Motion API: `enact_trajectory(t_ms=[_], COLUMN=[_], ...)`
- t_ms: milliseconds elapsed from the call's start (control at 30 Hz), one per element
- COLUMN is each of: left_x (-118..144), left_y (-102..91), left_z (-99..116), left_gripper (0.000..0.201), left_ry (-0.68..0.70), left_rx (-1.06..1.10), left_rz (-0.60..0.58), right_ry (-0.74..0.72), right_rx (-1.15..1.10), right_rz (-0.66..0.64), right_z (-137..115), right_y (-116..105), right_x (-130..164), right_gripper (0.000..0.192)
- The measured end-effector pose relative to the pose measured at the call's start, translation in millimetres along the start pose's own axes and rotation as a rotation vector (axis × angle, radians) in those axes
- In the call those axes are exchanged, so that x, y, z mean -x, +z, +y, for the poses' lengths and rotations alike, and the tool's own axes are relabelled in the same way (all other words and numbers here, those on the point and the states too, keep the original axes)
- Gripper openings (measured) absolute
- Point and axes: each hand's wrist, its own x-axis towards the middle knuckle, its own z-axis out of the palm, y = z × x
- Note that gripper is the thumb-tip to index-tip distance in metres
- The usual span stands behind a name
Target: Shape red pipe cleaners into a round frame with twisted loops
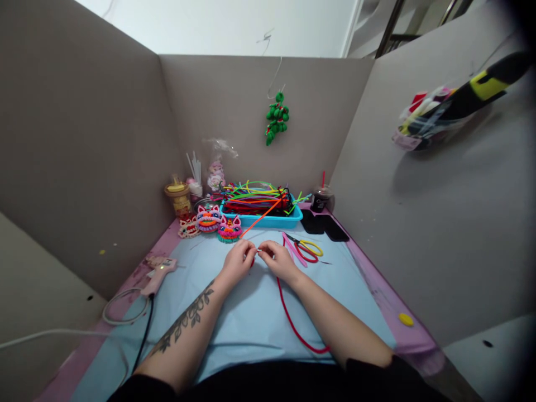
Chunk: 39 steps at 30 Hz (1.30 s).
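Observation:
Both of my hands meet over the middle of the table, fingertips almost touching. My left hand (239, 260) is closed in a pinch, with a bit of red showing under its fingers. My right hand (278, 261) pinches too, and a small whitish tip shows between the two hands. A long red pipe cleaner (288, 318) runs up to the hands and curves down beside my right forearm; the fingers hide its upper part. Right of my right hand lie scissors (307, 251) with red and yellow handles and folded pink pipe cleaners (295, 250).
Behind my hands, a blue tray (268, 221) holds many coloured pipe cleaners, with an orange one (262, 216) sticking out. Several animal-face pieces (229, 229) sit at its left. A glue gun (159, 276) lies left, cups (321, 198) and black pads (324, 224) right. Grey panels enclose the table.

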Motion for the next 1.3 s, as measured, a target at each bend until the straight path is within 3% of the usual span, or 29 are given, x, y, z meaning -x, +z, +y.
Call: enact_trajectory(t_ms=[100,233,433,600,867,1000,1100,1300], left_x=[-1.2,-6.3,-7.4,-5.4,-7.6,-11.1,-13.0,-9.1], left_y=[-1.8,-10.8,-19.1,-15.0,-10.0,-10.9,-12.6,-9.0], left_z=[-2.2,-22.6,-51.8,-48.4,-43.7,-33.6,-26.8,-15.9], left_gripper=[0.016,0.022,0.036,0.044,0.051,0.037,0.041,0.04], left_ry=[0.0,-0.119,-0.3,-0.316,-0.384,-0.346,-0.298,-0.249], left_rx=[-0.007,-0.077,-0.159,-0.1,0.323,0.433,0.478,0.435], left_rz=[0.045,0.231,0.023,-0.057,-0.107,0.042,0.137,0.103], right_ry=[-0.003,0.007,0.027,0.027,0.035,0.091,0.095,0.088], right_rx=[0.015,0.036,0.036,0.043,0.038,-0.031,-0.09,-0.175], right_rz=[-0.004,0.006,0.012,0.003,-0.015,0.034,0.106,0.111], right_z=[0.1,-1.0,1.5,5.1,6.1,6.0,1.7,-5.1], right_y=[-0.9,-3.7,-2.0,1.0,1.5,1.6,-1.2,-3.1], right_x=[-0.2,-1.2,-1.4,-0.8,-0.6,-1.0,-2.6,-3.1], right_gripper=[0.008,0.008,0.007,0.007,0.007,0.007,0.008,0.008])
